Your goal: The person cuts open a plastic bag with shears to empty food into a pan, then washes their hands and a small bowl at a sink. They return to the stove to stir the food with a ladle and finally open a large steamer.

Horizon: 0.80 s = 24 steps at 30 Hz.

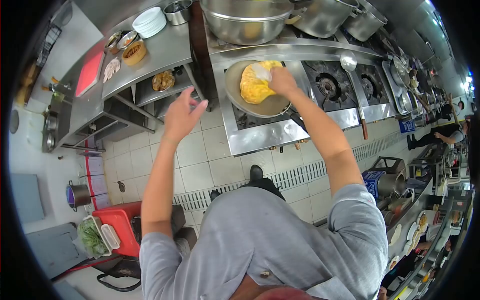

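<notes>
A frying pan [234, 95] sits on the near left of the stove, its dark handle pointing to the lower right. In it lies a yellow egg omelette [254, 90], spread unevenly and reaching the far rim. My right hand [284, 82] is closed over the pan's right side, right at the egg. A pale, whitish piece [261, 71] shows on the egg by its fingers; I cannot tell what exactly the hand grips. My left hand [186, 114] hangs in the air left of the pan, fingers apart and holding nothing.
A long ladle [356, 85] lies across the stove [300, 120] between burners. Large steel pots [247, 22] stand behind. To the left, a steel table [170, 45] carries stacked white plates [149, 22] and a bamboo steamer [134, 53]. A red crate [120, 225] stands lower left. People work far right.
</notes>
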{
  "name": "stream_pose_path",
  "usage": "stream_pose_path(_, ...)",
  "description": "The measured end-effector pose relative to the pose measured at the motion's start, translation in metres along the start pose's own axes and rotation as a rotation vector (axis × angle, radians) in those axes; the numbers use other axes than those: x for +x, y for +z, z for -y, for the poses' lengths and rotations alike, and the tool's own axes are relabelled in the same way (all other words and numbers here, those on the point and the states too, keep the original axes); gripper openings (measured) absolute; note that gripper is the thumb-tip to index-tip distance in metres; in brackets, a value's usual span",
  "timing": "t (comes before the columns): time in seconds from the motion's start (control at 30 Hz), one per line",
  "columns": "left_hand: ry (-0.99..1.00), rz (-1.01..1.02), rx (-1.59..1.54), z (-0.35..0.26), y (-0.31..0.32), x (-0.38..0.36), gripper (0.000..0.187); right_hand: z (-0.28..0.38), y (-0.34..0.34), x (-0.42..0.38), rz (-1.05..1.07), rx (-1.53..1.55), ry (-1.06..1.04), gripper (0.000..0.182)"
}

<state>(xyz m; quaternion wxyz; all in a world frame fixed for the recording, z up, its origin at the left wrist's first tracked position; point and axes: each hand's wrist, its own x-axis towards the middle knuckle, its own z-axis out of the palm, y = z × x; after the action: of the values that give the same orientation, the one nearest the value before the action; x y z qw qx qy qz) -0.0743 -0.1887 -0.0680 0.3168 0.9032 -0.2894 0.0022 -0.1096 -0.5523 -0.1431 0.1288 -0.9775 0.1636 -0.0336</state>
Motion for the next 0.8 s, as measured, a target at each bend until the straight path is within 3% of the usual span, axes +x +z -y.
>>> stream_pose_path(0.1, -0.081, 0.125, 0.022, -0.004, 0.068, 0.029, 0.063, -0.039, 0.000, -0.018, 0.141, 0.095, -0.044, 0.029)
stream_pose_path(0.2, -0.070, 0.164, -0.084, -0.024, 0.082, 0.027, 0.065, -0.076, -0.040, -0.065, 0.034, 0.443, -0.064, 0.043)
stream_pose_path(0.27, 0.071, 0.110, 0.010, -0.048, 0.071, 0.043, 0.065, -0.110, -0.047, -0.107, 0.097, 0.333, 0.085, 0.062)
stream_pose_path(0.33, 0.223, 0.068, 0.147, -0.083, 0.067, 0.066, 0.073, -0.140, -0.022, -0.145, 0.550, 0.248, 0.206, 0.074)
stream_pose_path(0.37, 0.348, 0.035, 0.219, -0.102, 0.081, 0.079, 0.075, -0.154, 0.013, -0.179, 0.418, 0.277, 0.160, 0.075)
stream_pose_path(0.4, 0.478, 0.002, 0.287, -0.122, 0.097, 0.090, 0.077, -0.121, -0.022, -0.186, 0.803, 0.690, 0.463, 0.064)
stream_pose_path(0.43, 0.530, 0.031, 0.301, -0.142, 0.124, 0.097, 0.082, -0.123, -0.003, -0.200, 0.709, 0.889, 0.441, 0.051)
stream_pose_path(0.47, 0.587, 0.056, 0.314, -0.152, 0.151, 0.103, 0.087, -0.117, -0.006, -0.202, 0.633, 0.784, 0.400, 0.046)
stream_pose_path(0.57, 0.484, 0.474, 0.643, -0.154, 0.210, 0.121, 0.063, -0.107, -0.015, -0.211, 0.354, 0.338, 0.233, 0.037)
stream_pose_path(0.6, 0.452, 0.529, 0.611, -0.143, 0.225, 0.133, 0.045, -0.108, -0.017, -0.213, 0.258, 0.168, 0.170, 0.035)
stream_pose_path(0.67, 0.430, 0.579, 0.542, -0.125, 0.228, 0.158, 0.025, -0.109, -0.028, -0.217, 0.240, 0.103, 0.227, 0.032)
stream_pose_path(0.8, 0.474, 0.588, 0.445, -0.133, 0.196, 0.179, 0.020, -0.077, -0.015, -0.230, 0.188, 0.066, 0.352, 0.028)
